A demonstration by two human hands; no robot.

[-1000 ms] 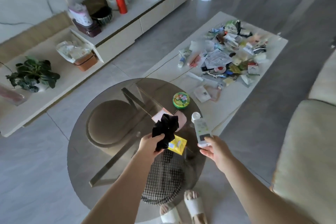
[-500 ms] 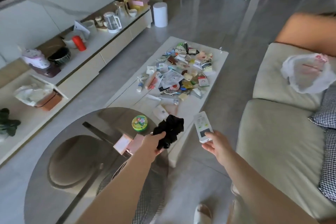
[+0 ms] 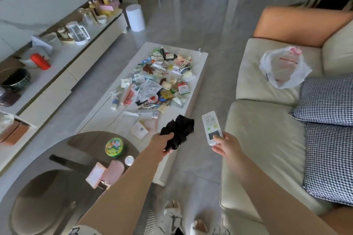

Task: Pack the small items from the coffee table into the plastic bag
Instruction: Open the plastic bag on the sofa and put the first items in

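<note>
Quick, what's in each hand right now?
Left hand: grips a crumpled black fabric scrunchie.
Right hand: holds a white rectangular remote control.

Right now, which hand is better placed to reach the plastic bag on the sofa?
Probably the right hand: it is on the sofa's side, nearer the plastic bag, though it grips a remote. The left hand holds black cloth farther away.

A single head-worn wide-angle camera looked forward and steeply down from standing height. Both forearms reached in from the bottom edge, close to the lens. The white bench [image 3: 198, 66] ran away through mid-frame, the round glass table [image 3: 34, 160] lay near at lower left, the sofa [image 3: 267, 139] at right.
</note>
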